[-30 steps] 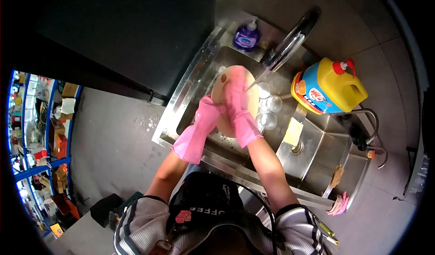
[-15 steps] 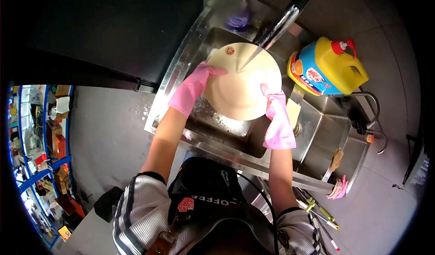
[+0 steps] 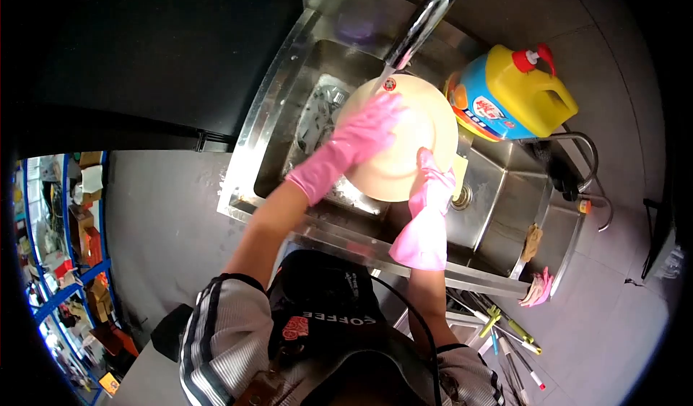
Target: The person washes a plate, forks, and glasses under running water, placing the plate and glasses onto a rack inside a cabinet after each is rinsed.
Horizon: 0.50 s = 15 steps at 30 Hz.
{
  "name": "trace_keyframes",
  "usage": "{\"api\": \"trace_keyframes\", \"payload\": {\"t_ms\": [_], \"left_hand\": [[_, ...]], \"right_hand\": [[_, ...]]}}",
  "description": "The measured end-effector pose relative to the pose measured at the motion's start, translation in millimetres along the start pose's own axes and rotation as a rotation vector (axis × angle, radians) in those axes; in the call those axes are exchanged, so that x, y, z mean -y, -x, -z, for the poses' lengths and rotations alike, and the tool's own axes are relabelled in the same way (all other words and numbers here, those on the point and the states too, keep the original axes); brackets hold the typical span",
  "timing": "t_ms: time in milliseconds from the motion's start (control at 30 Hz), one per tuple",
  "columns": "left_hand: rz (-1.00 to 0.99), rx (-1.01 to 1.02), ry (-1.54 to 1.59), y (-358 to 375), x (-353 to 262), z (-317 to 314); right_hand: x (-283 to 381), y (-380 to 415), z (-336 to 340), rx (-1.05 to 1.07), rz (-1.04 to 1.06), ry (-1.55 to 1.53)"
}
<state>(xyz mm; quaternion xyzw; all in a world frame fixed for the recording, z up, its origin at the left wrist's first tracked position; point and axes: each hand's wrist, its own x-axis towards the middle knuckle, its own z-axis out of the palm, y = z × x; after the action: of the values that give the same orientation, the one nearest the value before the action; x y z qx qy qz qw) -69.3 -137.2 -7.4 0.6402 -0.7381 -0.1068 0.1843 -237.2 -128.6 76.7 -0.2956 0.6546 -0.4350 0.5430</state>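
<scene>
A cream round plate point(image 3: 415, 128) with a small red mark near its far rim is held over the left basin of a steel sink point(image 3: 274, 110), under a chrome faucet point(image 3: 422, 20). My right hand point(image 3: 433, 179), in a pink rubber glove, grips the plate's near right edge. My left hand point(image 3: 368, 128), also in a pink glove, lies flat across the plate's face with its fingers spread.
A yellow and blue detergent jug point(image 3: 512, 92) stands on the counter right of the faucet. The right basin point(image 3: 498, 197) has a drain and a yellow sponge at its edge. A purple soap bottle point(image 3: 357, 23) sits behind the sink. Pink cloth point(image 3: 538, 290) and pens lie lower right.
The plate turned to face up and shifted right. My left hand went from the plate's left rim onto its face. My right hand stayed at the right edge.
</scene>
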Motion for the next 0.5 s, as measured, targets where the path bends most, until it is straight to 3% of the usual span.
{"api": "trace_keyframes", "payload": {"t_ms": [33, 133, 233, 333, 500], "left_hand": [[-0.008, 0.084, -0.036, -0.5, 14.6, 5.0], [0.06, -0.239, 0.35, 13.7, 48.0, -12.2], [0.582, -0.169, 0.94, 22.4, 31.5, 16.8], [0.826, 0.154, 1.838, 46.8, 24.8, 74.9], [0.806, 0.153, 1.861, 84.1, 37.3, 79.8]], "right_hand": [[-2.3, -3.6, 7.5, 0.022, -0.003, -0.051], [-10.1, -16.7, 20.8, 0.051, -0.033, -0.055], [-32.9, -55.1, 38.7, 0.168, -0.099, -0.028], [-37.9, -57.0, 39.6, 0.278, -0.202, -0.02], [-6.3, -24.8, 20.0, 0.43, -0.348, -0.289]]}}
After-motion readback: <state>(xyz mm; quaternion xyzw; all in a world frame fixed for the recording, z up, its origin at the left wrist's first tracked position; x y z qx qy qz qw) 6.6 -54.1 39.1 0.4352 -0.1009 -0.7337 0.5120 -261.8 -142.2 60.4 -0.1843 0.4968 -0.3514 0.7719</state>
